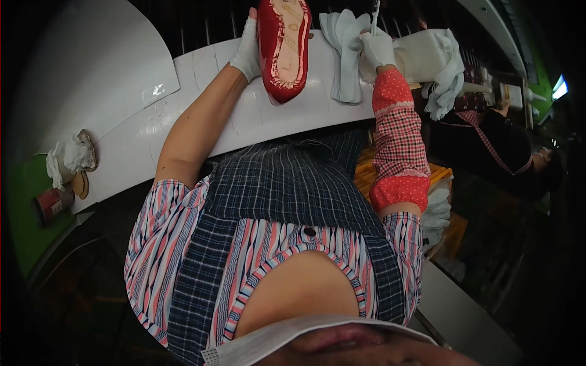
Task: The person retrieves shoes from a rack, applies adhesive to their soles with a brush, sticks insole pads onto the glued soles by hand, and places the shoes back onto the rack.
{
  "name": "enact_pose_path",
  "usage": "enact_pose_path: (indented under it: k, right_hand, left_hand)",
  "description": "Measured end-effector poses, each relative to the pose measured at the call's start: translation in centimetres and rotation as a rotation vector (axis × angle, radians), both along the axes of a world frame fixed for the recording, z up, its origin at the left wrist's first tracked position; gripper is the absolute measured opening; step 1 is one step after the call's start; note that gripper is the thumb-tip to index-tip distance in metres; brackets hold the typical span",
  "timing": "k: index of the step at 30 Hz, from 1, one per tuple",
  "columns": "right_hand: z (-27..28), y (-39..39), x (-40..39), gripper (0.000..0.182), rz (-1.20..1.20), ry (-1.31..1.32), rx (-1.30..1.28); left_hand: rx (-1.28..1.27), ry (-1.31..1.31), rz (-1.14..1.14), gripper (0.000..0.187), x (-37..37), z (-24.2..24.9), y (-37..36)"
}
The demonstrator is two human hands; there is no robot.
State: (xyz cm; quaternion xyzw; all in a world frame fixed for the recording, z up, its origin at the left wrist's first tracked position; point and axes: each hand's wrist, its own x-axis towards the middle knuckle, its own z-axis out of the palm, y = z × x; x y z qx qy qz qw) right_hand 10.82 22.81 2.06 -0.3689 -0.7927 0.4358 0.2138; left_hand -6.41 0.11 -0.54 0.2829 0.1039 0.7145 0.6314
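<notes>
My left hand (246, 53), in a white glove, is at the left side of a red shoe (284, 52) and holds it with the pale underside facing up. A glossy reddish rim runs round that underside. My right hand (379, 49), also gloved, is closed round a thin white tool (375, 17) that points up; its tip is cut off by the frame edge. Between the shoe and my right hand, pale grey sole-shaped pieces (347, 67) lie stacked on the white work surface (229, 131).
A translucent container (415, 56) with a pale cloth (447, 73) over it stands right of my right hand. Far left are a crumpled white bundle (76, 154) and a red can (52, 204). A co-worker (500, 143) is at the right, beyond a yellow crate (452, 235).
</notes>
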Motion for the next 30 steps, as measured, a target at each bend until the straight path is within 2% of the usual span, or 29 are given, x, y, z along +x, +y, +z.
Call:
enact_pose_path:
  k: [2,5,6,8,11,19,21,22,25,30]
  right_hand:
    - [1.0,-2.4,0.1,0.023,-0.082,0.151,-0.119]
    - [1.6,-5.3,0.3,0.024,-0.102,0.262,-0.162]
    - [1.4,-5.7,0.7,0.024,-0.101,0.260,-0.168]
    - [0.8,-6.3,1.5,0.023,-0.031,0.236,0.035]
    - [1.4,-9.1,3.9,0.017,0.060,0.309,0.106]
    - [10.3,-16.8,11.0,0.011,0.097,0.170,-0.040]
    - [12.9,-18.1,11.7,0.016,0.065,0.128,-0.107]
    - [13.3,-18.5,12.1,0.024,0.084,0.214,-0.133]
    - [14.7,-19.4,12.0,0.027,0.090,0.353,-0.187]
    - [16.5,-20.2,10.6,0.030,0.077,0.421,-0.207]
  left_hand:
    - [-0.041,0.055,0.051,0.095,-0.1,-0.1,0.0]
    - [0.062,-0.050,-0.042,0.094,-0.2,-0.4,0.1]
    - [0.066,-0.064,-0.040,0.094,-0.3,-0.3,0.1]
    - [0.063,-0.081,-0.027,0.094,-0.6,-0.3,-0.3]
    - [0.021,-0.058,0.008,0.094,-0.5,-0.7,0.4]
    - [-0.082,-0.010,0.087,0.095,-0.7,-2.4,1.0]
    - [-0.102,0.011,0.089,0.095,-0.8,-2.6,1.9]
    - [-0.106,0.027,0.088,0.095,-0.9,-2.6,2.6]
    - [-0.130,0.060,0.086,0.095,-0.3,-2.8,3.6]
    - [-0.163,0.116,0.096,0.095,0.8,-2.6,4.7]
